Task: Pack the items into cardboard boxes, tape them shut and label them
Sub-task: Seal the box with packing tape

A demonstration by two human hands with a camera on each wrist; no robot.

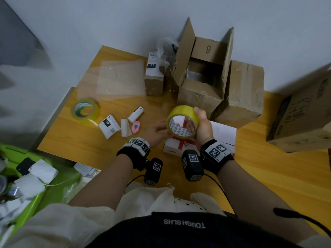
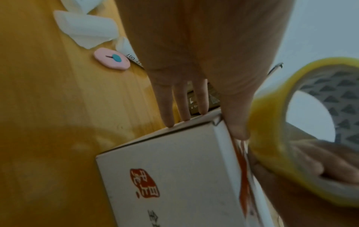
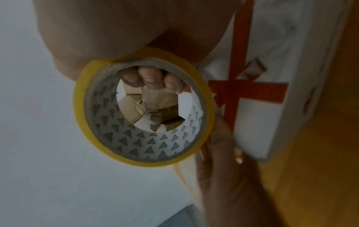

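Head: our right hand (image 1: pixel 203 127) grips the yellow tape roll (image 1: pixel 182 121) above the white box (image 1: pixel 177 146) on the counter (image 1: pixel 268 176) | Left wrist: our left hand (image 2: pixel 204 53), fingers straight, touches the box's edge | Right wrist: fingertips (image 3: pixel 149 76) curl inside the roll's core.

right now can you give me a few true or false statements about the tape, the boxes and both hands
1. The right hand grips the yellow tape roll, fingers through its core. True.
2. A second tape roll lies on the table. True.
3. The box marked 9 is taped shut. False: its flaps stand open.
4. The left hand holds the pink cutter. False: the cutter lies on the table, untouched.
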